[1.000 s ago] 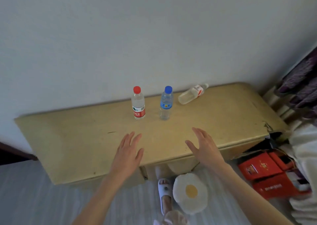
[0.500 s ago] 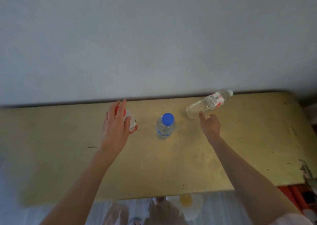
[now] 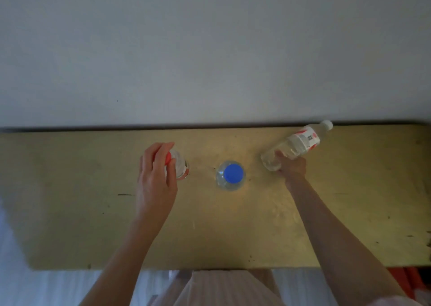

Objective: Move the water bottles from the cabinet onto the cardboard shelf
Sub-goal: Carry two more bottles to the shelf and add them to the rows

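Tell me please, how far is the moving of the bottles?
Done: nothing yet; all three bottles are on the cabinet top. In hand: the left hand curls round the red-capped bottle, and the right hand grips the lying bottle near its base. Left: the blue-capped bottle stands untouched, and the cardboard shelf is not in view.

Cabinet top [image 3: 70, 212]: yellowish wood-look board, matt, scuffed with dark marks. Three bottles, clear glossy plastic: red-capped bottle [image 3: 178, 166], centre-left; blue-capped bottle [image 3: 231, 175], centre; white-capped bottle [image 3: 300, 142] with glossy printed label, upper right. Wall [image 3: 210, 49]: smooth, matt.
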